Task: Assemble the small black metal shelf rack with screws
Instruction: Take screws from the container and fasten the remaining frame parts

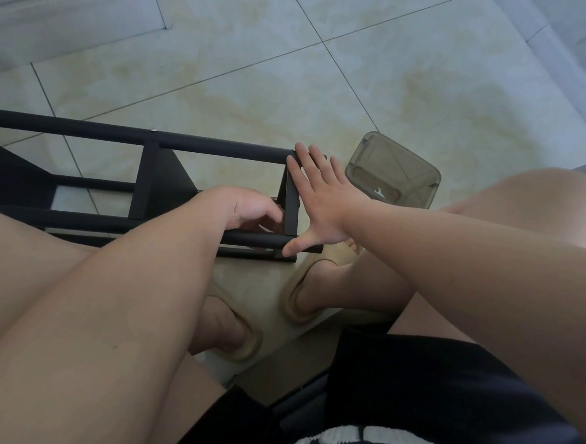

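The black metal shelf rack (125, 136) lies on its side on the tiled floor, stretching from the left edge to the centre. My right hand (320, 203) is spread flat against the rack's right end, fingertips on the upper tube and thumb on the lower tube. My left hand (247, 212) reaches inside the frame next to the end panel with fingers curled; what they hold is hidden. A small silver screw head (154, 130) shows on the upper tube.
A translucent grey plastic box (395, 173) with a small wrench inside stands on the floor just right of the rack. My knees and feet in tan slippers (301, 291) are below the rack. A white step or ledge (74, 13) is at the upper left.
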A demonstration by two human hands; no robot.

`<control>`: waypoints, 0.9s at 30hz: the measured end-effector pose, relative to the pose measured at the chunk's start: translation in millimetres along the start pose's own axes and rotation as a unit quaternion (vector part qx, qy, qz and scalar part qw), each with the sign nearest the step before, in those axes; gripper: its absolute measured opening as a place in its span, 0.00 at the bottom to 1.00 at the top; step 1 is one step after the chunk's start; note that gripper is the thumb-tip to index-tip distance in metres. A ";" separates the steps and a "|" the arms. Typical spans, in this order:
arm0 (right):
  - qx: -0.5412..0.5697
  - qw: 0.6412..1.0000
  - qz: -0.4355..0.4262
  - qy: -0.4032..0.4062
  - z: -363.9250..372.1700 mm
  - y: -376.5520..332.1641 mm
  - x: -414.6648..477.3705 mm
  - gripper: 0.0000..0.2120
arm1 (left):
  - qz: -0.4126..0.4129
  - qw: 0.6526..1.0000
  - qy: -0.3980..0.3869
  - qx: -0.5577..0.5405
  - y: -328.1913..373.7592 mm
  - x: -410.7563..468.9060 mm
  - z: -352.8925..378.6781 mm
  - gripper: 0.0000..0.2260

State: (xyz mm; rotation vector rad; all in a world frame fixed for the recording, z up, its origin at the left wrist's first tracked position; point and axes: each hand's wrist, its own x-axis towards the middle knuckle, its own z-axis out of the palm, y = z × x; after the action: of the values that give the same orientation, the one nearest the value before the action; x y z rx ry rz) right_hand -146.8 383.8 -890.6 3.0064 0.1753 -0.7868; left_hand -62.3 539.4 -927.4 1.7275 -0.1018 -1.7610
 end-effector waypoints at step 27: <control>0.003 1.000 0.000 0.008 1.9 0.9 0.4 0.75 | -0.010 0.999 0.025 0.028 2.5 -1.5 3.0 0.08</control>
State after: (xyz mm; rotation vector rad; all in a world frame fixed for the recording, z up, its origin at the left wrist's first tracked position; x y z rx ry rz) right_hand -147.3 382.9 -892.5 3.0197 0.1747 -0.7640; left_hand -64.2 537.1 -924.5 1.8163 -0.1138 -1.7425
